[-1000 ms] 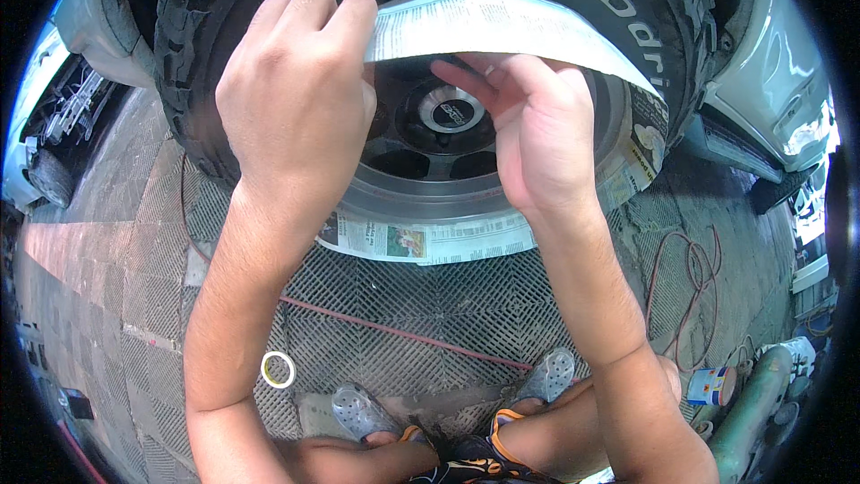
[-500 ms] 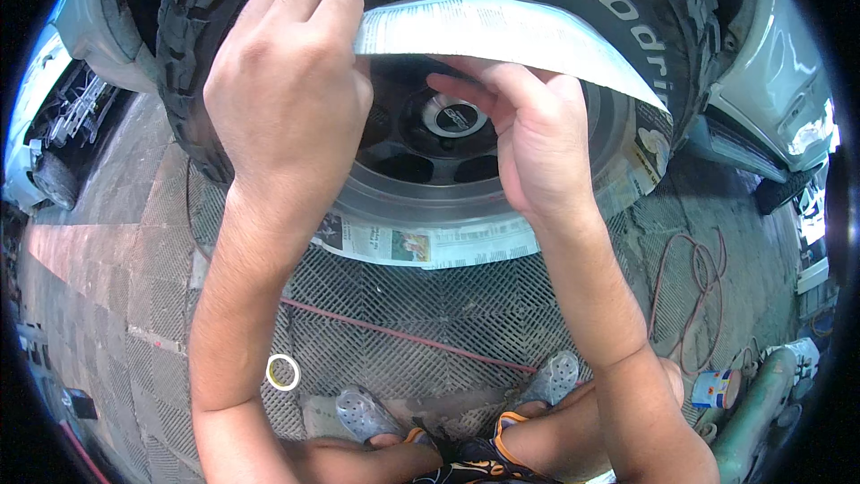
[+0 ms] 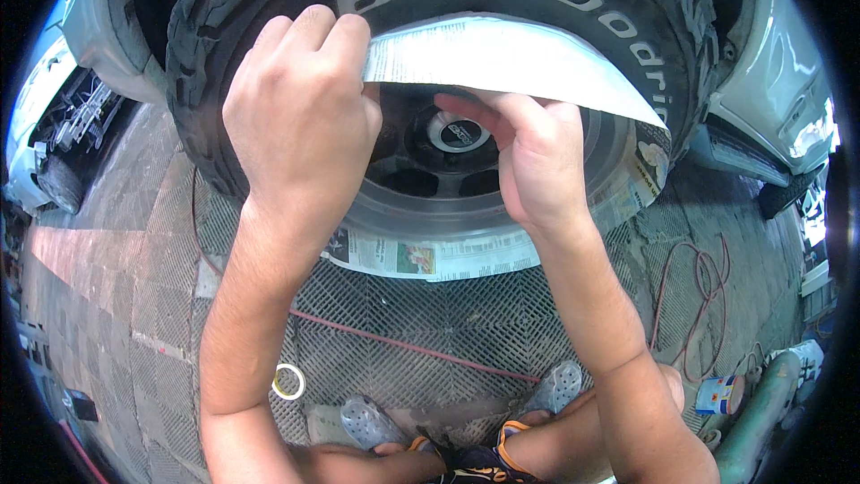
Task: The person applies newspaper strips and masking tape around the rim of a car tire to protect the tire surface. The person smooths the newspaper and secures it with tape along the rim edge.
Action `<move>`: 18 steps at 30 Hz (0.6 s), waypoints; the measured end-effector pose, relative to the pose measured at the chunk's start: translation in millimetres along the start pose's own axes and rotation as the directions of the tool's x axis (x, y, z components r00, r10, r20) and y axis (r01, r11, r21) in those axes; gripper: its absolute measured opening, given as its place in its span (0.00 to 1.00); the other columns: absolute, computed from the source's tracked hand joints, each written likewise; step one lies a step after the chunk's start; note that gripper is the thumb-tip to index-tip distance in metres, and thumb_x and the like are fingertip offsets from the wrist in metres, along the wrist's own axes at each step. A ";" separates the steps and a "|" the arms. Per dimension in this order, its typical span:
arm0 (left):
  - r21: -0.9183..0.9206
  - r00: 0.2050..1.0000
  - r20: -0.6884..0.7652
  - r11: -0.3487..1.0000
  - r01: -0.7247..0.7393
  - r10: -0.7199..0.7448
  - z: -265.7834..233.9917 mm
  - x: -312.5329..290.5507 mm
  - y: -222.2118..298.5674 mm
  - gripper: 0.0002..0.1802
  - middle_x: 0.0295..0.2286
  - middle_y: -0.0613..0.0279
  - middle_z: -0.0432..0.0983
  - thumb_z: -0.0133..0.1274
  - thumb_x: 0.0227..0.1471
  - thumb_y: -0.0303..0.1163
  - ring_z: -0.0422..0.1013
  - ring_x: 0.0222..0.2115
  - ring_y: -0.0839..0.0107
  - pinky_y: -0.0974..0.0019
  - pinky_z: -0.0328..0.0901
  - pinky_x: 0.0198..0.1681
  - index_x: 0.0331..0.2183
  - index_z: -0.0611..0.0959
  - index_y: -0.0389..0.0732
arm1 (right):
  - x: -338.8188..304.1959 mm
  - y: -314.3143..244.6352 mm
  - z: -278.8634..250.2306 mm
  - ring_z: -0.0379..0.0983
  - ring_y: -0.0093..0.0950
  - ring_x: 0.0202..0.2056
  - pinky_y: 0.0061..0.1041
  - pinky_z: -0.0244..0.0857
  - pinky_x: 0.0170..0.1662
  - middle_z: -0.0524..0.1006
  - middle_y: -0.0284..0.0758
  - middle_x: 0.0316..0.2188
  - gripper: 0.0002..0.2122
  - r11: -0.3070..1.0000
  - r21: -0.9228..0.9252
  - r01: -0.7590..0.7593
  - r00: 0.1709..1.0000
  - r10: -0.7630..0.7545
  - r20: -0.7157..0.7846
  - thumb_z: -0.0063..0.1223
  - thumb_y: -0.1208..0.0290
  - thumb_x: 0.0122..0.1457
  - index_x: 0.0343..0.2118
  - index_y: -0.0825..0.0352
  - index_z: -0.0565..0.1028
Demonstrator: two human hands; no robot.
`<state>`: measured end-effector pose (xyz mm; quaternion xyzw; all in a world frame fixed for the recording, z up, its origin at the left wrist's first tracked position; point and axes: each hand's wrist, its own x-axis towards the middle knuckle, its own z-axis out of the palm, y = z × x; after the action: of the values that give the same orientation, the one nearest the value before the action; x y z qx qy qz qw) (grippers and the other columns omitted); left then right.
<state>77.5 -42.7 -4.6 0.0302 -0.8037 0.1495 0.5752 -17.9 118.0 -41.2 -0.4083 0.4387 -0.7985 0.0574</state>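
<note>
A large black tyre [image 3: 296, 13] with raised white letters stands in front of me, around a dark wheel with a round silver-rimmed hub cap [image 3: 460, 133]. A folded newspaper strip [image 3: 502, 54] arches across the upper part of the rim. At its left end my left hand [image 3: 300, 108] is closed on the paper, knuckles up, hiding its grip. My right hand [image 3: 542, 157] holds the strip's lower edge near the middle, with some fingers behind the sheet and one fingertip showing over the rim. More newspaper [image 3: 466, 258] lines the bottom and right of the rim.
A ring of tape [image 3: 288, 382] lies on the ribbed mat [image 3: 403, 323] near my feet. A red hose [image 3: 421, 347] crosses the mat and coils at right. A small can [image 3: 718, 394] stands beside a green cylinder [image 3: 761, 412]. Light car body panels [image 3: 766, 72] flank the tyre.
The whole view has shifted, so tyre, paper and hands appear slightly lower. My left hand has dropped slightly relative to the tyre. Both hands keep their places on the newspaper.
</note>
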 end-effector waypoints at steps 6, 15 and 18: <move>-0.010 1.000 -0.005 1.000 0.019 -0.019 1.4 2.2 -0.2 0.10 0.25 0.60 0.77 0.66 0.37 0.21 0.74 0.29 0.64 0.63 0.70 0.30 0.27 0.84 0.38 | -10.5 12.5 -1.5 0.75 0.36 0.53 0.49 0.75 0.53 0.78 0.45 0.49 0.17 0.980 0.094 0.175 0.965 -0.151 -0.216 0.43 0.65 0.69 0.52 0.74 0.74; -0.024 1.000 -0.015 1.000 0.014 -0.014 1.4 1.1 -1.5 0.12 0.26 0.61 0.76 0.67 0.33 0.22 0.73 0.29 0.64 0.62 0.70 0.31 0.26 0.82 0.39 | -1.3 -8.5 10.6 0.81 0.35 0.47 0.42 0.81 0.47 0.81 0.43 0.44 0.19 0.999 0.045 -0.020 0.953 0.033 -0.302 0.46 0.60 0.71 0.50 0.74 0.74; -0.030 1.000 0.005 0.999 0.018 -0.018 0.1 1.4 -1.4 0.13 0.26 0.61 0.77 0.67 0.33 0.22 0.73 0.29 0.64 0.62 0.70 0.31 0.27 0.83 0.39 | 4.9 -10.2 11.0 0.82 0.34 0.46 0.39 0.82 0.46 0.82 0.43 0.43 0.16 0.999 0.026 -0.024 0.951 0.031 -0.307 0.47 0.65 0.70 0.49 0.74 0.75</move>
<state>77.2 -43.9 -3.1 0.0293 -0.8069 0.1323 0.5750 -10.7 114.8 -27.4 -0.2723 0.4390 -0.8562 0.0041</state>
